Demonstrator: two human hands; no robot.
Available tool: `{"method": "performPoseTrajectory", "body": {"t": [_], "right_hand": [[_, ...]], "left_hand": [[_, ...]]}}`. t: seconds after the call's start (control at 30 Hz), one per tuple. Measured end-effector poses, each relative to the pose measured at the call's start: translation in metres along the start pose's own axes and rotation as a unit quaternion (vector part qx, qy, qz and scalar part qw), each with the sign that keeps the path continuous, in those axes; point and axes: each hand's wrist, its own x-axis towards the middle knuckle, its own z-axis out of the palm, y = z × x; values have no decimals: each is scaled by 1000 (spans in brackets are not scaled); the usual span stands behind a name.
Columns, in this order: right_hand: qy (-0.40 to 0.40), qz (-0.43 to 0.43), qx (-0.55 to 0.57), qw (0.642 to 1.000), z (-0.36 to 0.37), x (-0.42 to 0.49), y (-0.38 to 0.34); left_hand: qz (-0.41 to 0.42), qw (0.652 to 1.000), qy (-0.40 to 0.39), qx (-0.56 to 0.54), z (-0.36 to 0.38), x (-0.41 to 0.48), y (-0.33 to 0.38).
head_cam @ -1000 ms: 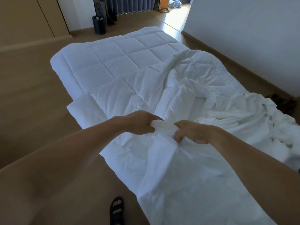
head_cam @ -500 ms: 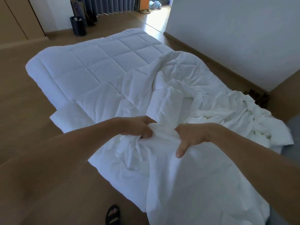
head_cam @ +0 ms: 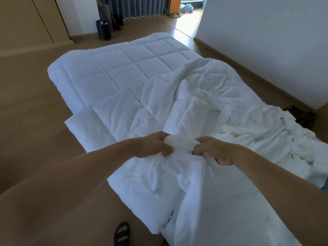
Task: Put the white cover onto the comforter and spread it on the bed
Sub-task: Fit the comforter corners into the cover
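Noted left hand (head_cam: 156, 145) and right hand (head_cam: 213, 151) side by side, parted only by a wad of cover (head_cam: 204, 201) bunched between them. Saw fingers of both hands curled tight into the cloth, thumbs pinching it from below; none spread. Cannot tell whether a comforter corner sits inside the wad.

Located cover hanging from the grip toward the near edge and trailing off right in crumpled folds. Located comforter (head_cam: 124, 68) on the bed, quilted squares showing, flat at the far end, rumpled near the middle where cover laps over it. Cannot see the bed itself under the layers.

Logged 1 sandalled foot (head_cam: 122, 231) on the floor (head_cam: 35, 121) below the grip, and 1 dark bin (head_cam: 103, 30) by the curtain (head_cam: 142, 6), well apart from the bed.

Judged step: gathering cover to find an edge, corner or opening. Early in the task: comforter mostly bare, nothing spread.

Judged next move: calls for working along the bunched cloth to open the mouth of cover, then matching 1 cover corner to 1 comforter corner. Needs a firm pinch through both layers. Expect limp cloth to slip and twist if held loosely.
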Motion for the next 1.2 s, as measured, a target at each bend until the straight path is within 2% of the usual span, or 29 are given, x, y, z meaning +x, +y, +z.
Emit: {"method": "performPoseTrajectory", "body": {"t": [0.1,0.17,0.23,0.3,0.37,0.47,0.53,0.6,0.67,0.73,0.8,0.93,1.03,1.1,1.2], "right_hand": [[-74,2,-96,993,-20,-11,-10],[-121,22,-210,970,-32,-20,-10],[-150,38,-264,952,-37,-23,0],[-158,43,-264,951,-34,-22,11],[-151,29,-255,955,-29,-18,19],[-134,40,-175,975,-25,-17,31],[-130,47,-105,985,-26,-16,37],[-114,37,-65,991,-27,-16,40],[-88,8,-53,995,-30,-15,38],[-62,-8,-57,996,-32,-13,34],[-44,-17,-71,996,-34,-11,29],[-42,-5,-105,994,-37,-9,17],[-36,0,-101,994,-43,-8,12],[-43,-3,-105,994,-49,-9,13],[-112,-11,-109,988,-58,-14,21]], "left_hand": [[-3,998,14,-57,14,-1,0],[-30,998,19,-46,23,-4,4],[-58,997,46,-31,29,-4,10],[-73,995,68,-7,33,-4,19],[-71,988,66,119,32,-2,25],[-65,924,79,369,32,1,26],[-69,895,90,431,33,6,21],[-98,882,93,451,36,10,17],[-125,886,86,438,39,12,13],[-123,916,56,378,47,10,12],[-87,947,49,307,59,11,13],[-4,964,152,216,79,29,0],[24,978,186,90,87,37,-12],[35,983,179,15,82,37,-13],[15,991,133,4,65,35,-3]]}}
